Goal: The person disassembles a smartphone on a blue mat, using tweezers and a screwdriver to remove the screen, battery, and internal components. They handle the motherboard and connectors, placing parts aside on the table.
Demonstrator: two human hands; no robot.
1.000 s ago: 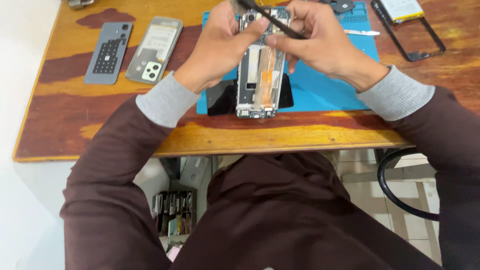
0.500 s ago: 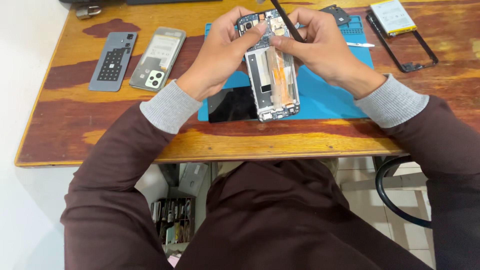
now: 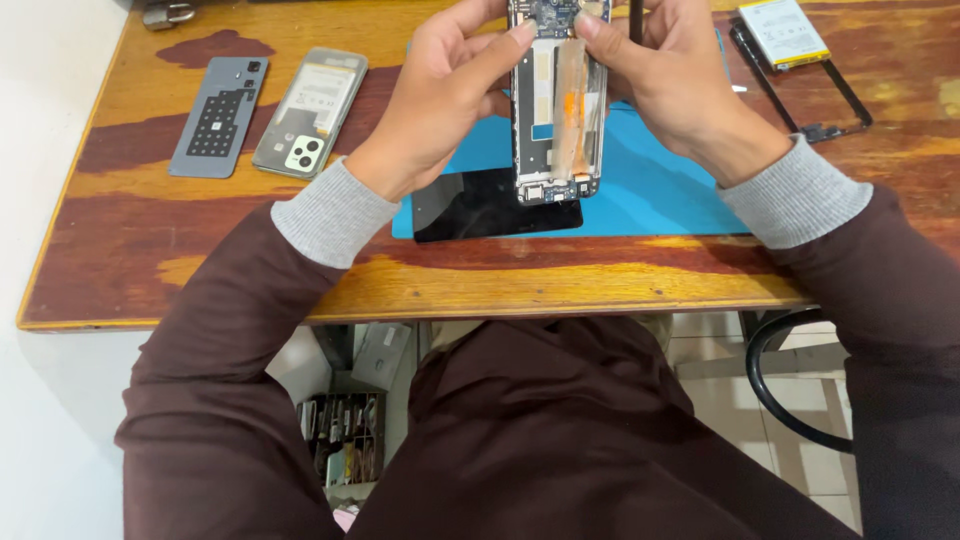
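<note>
An opened phone body (image 3: 556, 110), its inner frame and circuit parts facing up, is held upright above a blue work mat (image 3: 650, 195). My left hand (image 3: 440, 95) grips its left edge, thumb pressed on the upper part. My right hand (image 3: 670, 85) grips the right edge, thumb on the top, and also holds a thin dark tool (image 3: 635, 20) that sticks upward. A black screen panel (image 3: 490, 205) lies flat on the mat just under the phone.
On the wooden table (image 3: 200, 260), a grey back cover (image 3: 215, 115) and a pale phone back with camera cutouts (image 3: 308, 112) lie at the left. A battery (image 3: 783, 30) and a black frame (image 3: 810, 85) lie at the right. A black chair ring (image 3: 790, 385) shows below.
Both hands have lifted the phone body up and further from the table edge. The dark tool has swung from lying across the phone to pointing upward.
</note>
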